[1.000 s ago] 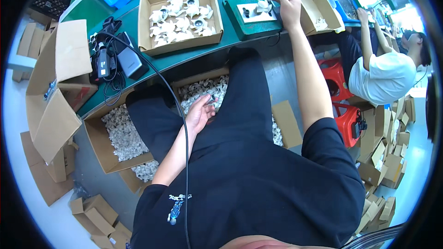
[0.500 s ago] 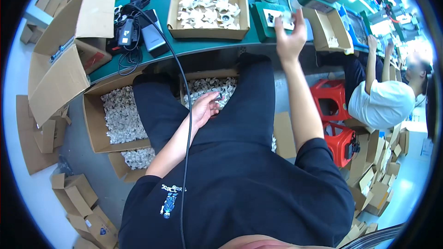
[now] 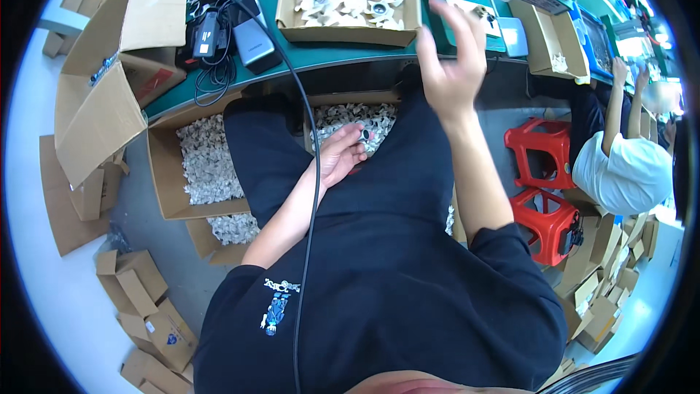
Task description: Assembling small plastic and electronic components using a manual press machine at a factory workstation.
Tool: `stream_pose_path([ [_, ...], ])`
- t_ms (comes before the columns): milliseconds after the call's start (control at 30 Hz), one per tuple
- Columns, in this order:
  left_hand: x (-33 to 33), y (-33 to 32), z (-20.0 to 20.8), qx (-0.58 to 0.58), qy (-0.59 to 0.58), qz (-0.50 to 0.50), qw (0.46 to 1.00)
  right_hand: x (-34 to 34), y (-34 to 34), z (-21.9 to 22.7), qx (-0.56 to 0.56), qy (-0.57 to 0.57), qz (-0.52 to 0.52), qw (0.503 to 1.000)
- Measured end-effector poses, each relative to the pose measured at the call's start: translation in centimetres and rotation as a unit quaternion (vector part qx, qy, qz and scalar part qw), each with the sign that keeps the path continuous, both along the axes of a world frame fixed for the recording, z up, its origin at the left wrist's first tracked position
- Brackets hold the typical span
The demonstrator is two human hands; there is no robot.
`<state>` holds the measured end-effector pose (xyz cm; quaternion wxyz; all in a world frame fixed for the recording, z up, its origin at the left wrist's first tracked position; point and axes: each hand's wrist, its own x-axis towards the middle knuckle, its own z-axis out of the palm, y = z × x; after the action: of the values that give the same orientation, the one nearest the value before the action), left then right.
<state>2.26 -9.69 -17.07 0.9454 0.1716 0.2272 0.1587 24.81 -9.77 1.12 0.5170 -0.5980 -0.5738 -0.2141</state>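
My left hand [image 3: 340,155] rests palm up over my lap, its fingers curled round a small dark ring-shaped part [image 3: 365,135]. My right hand [image 3: 456,73] is raised in front of the table edge, thumb and fingers apart, and nothing shows between them. Just beyond it stands the green base [image 3: 453,38] of a bench press, with a pale plate and a small metal fixture [image 3: 484,14] on top. To the left of this hand, a shallow cardboard box [image 3: 348,35] on the table holds several white fan impellers [image 3: 354,4].
Under the table, cardboard boxes [image 3: 166,188] hold many small whitish parts [image 3: 210,160]. A black cable [image 3: 312,175] hangs across my front. Black adapters [image 3: 208,33] lie on the table's left. Red stools [image 3: 539,155] and a seated co-worker [image 3: 623,171] are at the right.
My right hand has drawn back from the press fixture, toward me and left; the blurred pale thing at its fingers is gone from them. My left hand keeps the dark part. The whole view has shifted slightly.
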Motion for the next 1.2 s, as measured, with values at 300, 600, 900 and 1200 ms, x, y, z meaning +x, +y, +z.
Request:
stream_pose_path([
  [300,1.1,-0.5,2.2,-0.013,-0.029,-0.036,0.999,-6.0,-8.8,-10.1,-0.316,0.148,0.225,0.91],
  [600,0.6,0.0,1.3,-0.042,-0.096,-0.037,0.994,-2.5,-5.6,-6.0,-0.244,0.17,0.183,0.937],
  [900,-0.1,0.2,1.0,-0.01,-0.113,-0.048,0.992,9.5,-1.8,0.2,-0.093,0.137,-0.119,0.979],
  [1200,0.6,0.0,1.1,-0.002,-0.082,-0.082,0.993,12.5,-1.8,3.8,-0.365,0.12,-0.101,0.918],
])
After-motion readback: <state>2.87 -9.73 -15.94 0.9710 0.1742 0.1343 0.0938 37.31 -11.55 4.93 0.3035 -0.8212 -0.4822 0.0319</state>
